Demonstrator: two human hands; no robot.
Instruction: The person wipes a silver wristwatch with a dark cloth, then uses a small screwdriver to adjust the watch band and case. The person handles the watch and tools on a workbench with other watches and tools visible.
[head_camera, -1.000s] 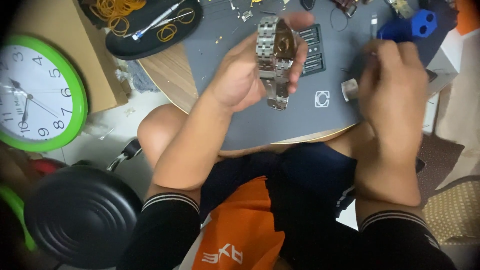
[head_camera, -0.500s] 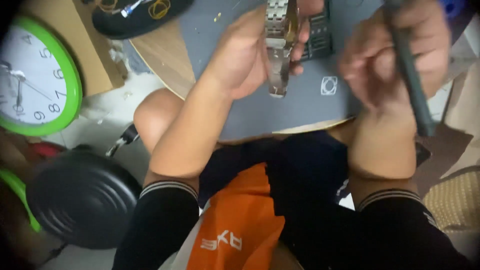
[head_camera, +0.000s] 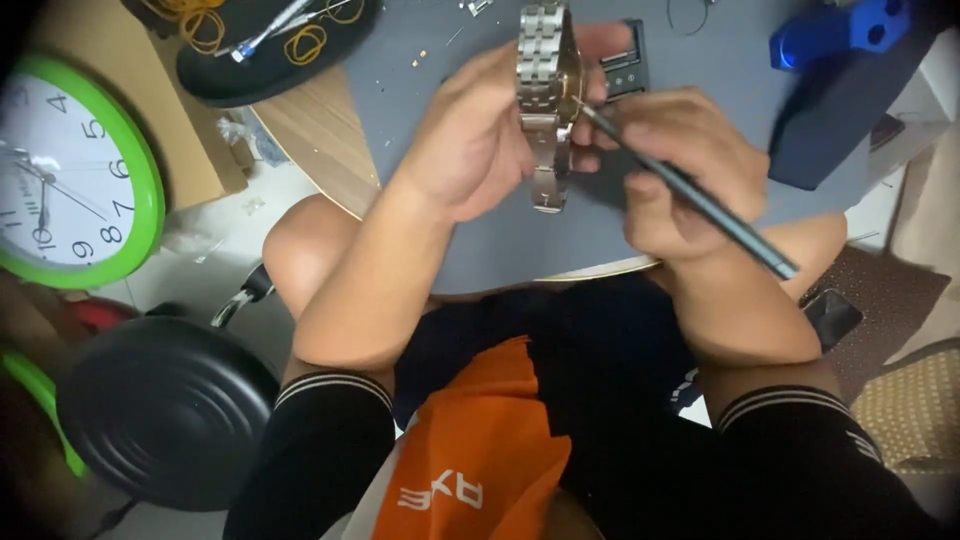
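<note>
Grey surface (head_camera: 700, 190) below; left fingers (head_camera: 470, 150) are grasping the steel watch (head_camera: 545, 100), right fingers (head_camera: 670, 170) pinching the slim tool (head_camera: 700, 200), probing its case edge; steady pressure needed next.

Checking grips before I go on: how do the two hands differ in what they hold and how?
The left hand wraps around a steel watch, holding it on edge above the grey mat; the right hand pinches a thin dark tool. The left hand holds the watch upright; the right hand's tool slants, its tip at the watch case. Both are bare and over the mat.
</note>
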